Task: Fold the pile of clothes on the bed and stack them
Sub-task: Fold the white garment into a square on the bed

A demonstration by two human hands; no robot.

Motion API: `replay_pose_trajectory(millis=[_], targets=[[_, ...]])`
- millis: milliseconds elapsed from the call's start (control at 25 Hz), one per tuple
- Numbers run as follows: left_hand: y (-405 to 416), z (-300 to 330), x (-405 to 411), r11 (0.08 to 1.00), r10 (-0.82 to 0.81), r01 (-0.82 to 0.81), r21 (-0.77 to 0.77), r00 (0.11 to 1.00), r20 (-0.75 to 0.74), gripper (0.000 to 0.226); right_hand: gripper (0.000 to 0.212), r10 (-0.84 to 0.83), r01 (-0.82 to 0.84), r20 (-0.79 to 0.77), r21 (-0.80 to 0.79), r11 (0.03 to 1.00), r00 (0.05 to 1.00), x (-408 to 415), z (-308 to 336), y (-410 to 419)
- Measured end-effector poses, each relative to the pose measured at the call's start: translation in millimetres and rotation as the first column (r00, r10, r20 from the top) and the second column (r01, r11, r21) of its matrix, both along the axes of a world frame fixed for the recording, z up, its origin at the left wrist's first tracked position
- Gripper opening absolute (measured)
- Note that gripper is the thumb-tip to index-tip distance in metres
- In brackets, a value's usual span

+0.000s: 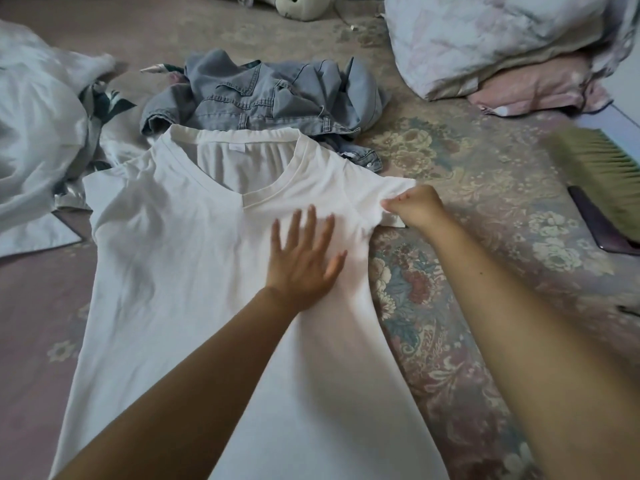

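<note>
- While the left hand (301, 261) lies flat, fingers spread and straight, it presses on the chest of the white tee (180, 244), just below the V of the neckline.
- Beside it, the right hand (417, 206) is closed round the tee's right sleeve, fingers curled and pinching the cloth at the sleeve's hem.
- The tee is spread face up along the middle of the bed (485, 209), collar toward the far edge, hem running off the near edge of view; its left sleeve lies flat and untouched.
- A crumpled denim jacket (263, 95) sits just beyond the collar, its lower edge touching or slightly under the tee's shoulder.
- White cloth (38, 133) is heaped at the bed's left edge, with a dark-leaf printed piece (104, 105) showing beneath it.
- Toward the far right corner rests a bundled quilt (502, 39) on a pink pillow (540, 88).
- Near the right edge lies a brush (595, 168) with greenish bristles, next to a dark phone (602, 226).
- At the far edge, a soft toy (298, 5) is partly cut off.
</note>
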State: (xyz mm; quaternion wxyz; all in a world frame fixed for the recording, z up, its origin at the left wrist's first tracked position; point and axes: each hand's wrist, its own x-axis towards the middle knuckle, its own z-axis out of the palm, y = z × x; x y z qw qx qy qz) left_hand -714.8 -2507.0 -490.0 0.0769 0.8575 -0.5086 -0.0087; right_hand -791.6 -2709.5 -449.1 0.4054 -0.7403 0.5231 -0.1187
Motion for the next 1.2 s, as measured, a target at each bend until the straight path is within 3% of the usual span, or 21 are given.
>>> replay_pose_trajectory(millis=[80,160,240,360,480,600,680,800,920,960,1080,1200], targets=[[-37.7,10.3,-16.3,0.998,-0.064,0.063,-0.017,0.994,-0.092,0.077,0.023,-0.070,0.067,0.062,0.056,0.996,0.996,1.9,-4.2,-1.8],[-69.8,9.6,-28.5,0.988,-0.135,0.123,-0.094,0.983,-0.128,0.066,0.022,-0.090,0.089,0.056,0.009,0.996,0.994,3.5,-5.1,-10.6],[-95.0,6.9,-31.3,0.958,-0.170,0.166,-0.235,0.985,0.006,0.048,0.030,-0.058,0.051,-0.049,-0.127,0.991,0.997,2.2,-5.9,-31.5],[-112.0,4.7,-25.1,0.926,-0.289,0.334,-0.174,0.927,0.239,0.013,0.038,0.018,-0.042,-0.185,-0.126,0.991,0.983,4.1,-5.1,-57.3],[-120.3,11.3,-23.9,0.941,-0.310,0.334,-0.043,0.909,0.277,0.038,0.032,0.061,-0.070,-0.195,-0.036,0.997,0.979,10.8,-5.2,-69.5],[-118.6,30.0,-27.7,0.948,-0.259,0.301,-0.099,0.916,0.306,0.046,0.025,-0.042,0.051,-0.095,0.095,0.994,0.995,15.1,-3.5,-72.1],[-121.8,34.1,-34.0,0.963,-0.247,0.262,-0.059,0.950,0.191,0.046,0.027,-0.152,0.145,0.026,0.181,0.973,0.988,18.8,-0.7,-76.6],[-124.1,36.6,-44.5,0.949,-0.252,0.227,-0.220,0.963,-0.096,0.034,0.030,-0.325,0.250,0.177,0.348,0.903,0.929,22.9,6.0,-79.9],[-122.4,35.4,-42.8,0.893,-0.217,-0.046,-0.448,0.828,-0.517,0.015,0.019,-0.437,0.286,0.323,0.421,0.861,0.839,26.2,19.4,-74.2],[-118.3,39.3,-40.7,0.833,-0.194,-0.188,-0.520,0.781,-0.594,0.012,0.024,-0.413,0.249,0.372,0.415,0.875,0.831,29.1,27.9,-68.9],[-95.6,54.3,-33.3,0.617,-0.065,-0.479,-0.624,0.760,-0.647,0.015,0.028,-0.273,0.085,0.495,0.369,0.925,0.824,51.5,55.3,-41.9],[-60.6,67.9,-23.9,0.429,-0.026,-0.729,-0.534,0.581,-0.813,0.012,0.023,-0.108,-0.071,0.575,0.280,0.957,0.811,91.7,82.5,2.9]])
